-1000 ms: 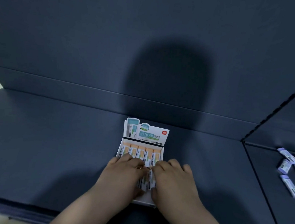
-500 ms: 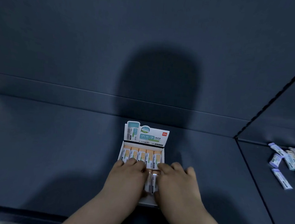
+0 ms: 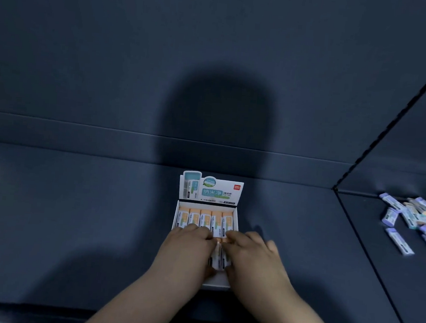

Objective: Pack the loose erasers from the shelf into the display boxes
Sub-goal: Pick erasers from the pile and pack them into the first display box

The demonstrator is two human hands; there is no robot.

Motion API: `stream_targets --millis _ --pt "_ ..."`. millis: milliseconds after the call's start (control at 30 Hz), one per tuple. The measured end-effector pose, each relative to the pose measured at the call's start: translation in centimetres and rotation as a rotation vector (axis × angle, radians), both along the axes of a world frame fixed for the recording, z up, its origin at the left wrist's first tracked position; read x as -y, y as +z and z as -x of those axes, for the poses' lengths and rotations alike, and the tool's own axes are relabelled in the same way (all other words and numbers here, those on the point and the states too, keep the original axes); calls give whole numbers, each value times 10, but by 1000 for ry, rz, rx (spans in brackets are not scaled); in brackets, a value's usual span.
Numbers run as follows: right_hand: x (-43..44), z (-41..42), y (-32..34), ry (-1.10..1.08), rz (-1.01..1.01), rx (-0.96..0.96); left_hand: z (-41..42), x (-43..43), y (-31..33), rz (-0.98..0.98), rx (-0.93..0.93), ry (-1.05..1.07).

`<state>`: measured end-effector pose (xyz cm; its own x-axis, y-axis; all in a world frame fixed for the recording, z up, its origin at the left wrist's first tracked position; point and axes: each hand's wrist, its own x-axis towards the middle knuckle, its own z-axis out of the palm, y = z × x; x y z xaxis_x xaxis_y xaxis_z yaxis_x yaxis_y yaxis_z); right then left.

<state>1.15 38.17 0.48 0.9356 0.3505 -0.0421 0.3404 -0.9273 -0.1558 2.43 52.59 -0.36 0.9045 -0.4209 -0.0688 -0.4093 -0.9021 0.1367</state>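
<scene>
Hands barely shift from a second ago; my view has swung, so more of the loose erasers point(image 3: 411, 217) shows toward the right edge of the shelf point(image 3: 75, 214). Display box point(image 3: 216, 282) sits mid-shelf close to the front edge, header card point(image 3: 211, 190) upright at its back. Back row point(image 3: 206, 219) reads as five orange erasers side by side, seated. Left hand point(image 3: 189, 251) and right hand point(image 3: 252, 258) lie palm-down over the box's front half, fingers loosely bent and pressing, enclosing nothing I can see. Two front-row erasers point(image 3: 217, 259) show in the gap between the thumbs; the remainder of that row is hidden under the palms. I judge this the seating step: levelling the front row. Next call, as I read it: lift both hands clear, check the row sits flush, then reach right across the seam for another eraser from the pile.
</scene>
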Motion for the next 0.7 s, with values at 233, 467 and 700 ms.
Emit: stream_targets --millis 233,467,700 --pt "6 -10 5 -51 -146 78 -1 -7 5 64 -9 -36" --pt "16 -6 23 -112 -230 112 4 3 26 38 111 -67" --pt "67 10 28 -41 -246 116 18 51 27 -12 225 -91"
